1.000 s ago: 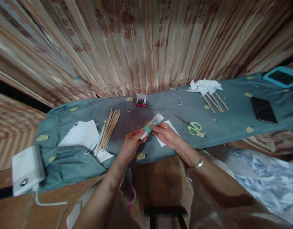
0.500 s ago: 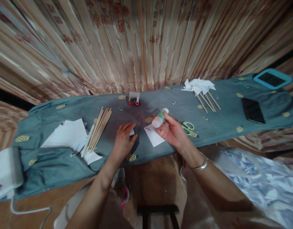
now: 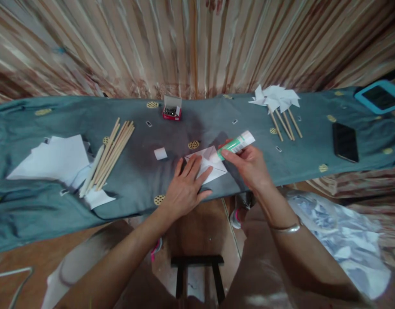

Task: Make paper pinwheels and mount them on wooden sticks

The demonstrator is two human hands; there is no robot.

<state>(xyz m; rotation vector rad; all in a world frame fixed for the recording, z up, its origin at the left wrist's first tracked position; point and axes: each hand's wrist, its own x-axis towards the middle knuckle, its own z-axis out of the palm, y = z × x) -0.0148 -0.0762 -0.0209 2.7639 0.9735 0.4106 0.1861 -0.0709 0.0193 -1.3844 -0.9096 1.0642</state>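
My right hand grips a green and white glue stick, tilted so its lower end meets the paper. Beneath it lies a white paper square with diagonal lines running in from its corners. My left hand rests flat on the left part of this square, fingers spread, covering some of it. A small white piece, perhaps the glue stick's cap, lies left of the square. The green-handled scissors seen earlier are hidden now, around my right hand.
Wooden sticks lie at left beside white paper sheets. A red box of small metal pieces stands at the back. Paper pinwheels on sticks, a black phone and a blue-framed tablet are at right.
My left hand has moved right, away from the small white piece and onto the paper square. My right hand has turned the glue stick and lowered it to the paper. The view has shifted.
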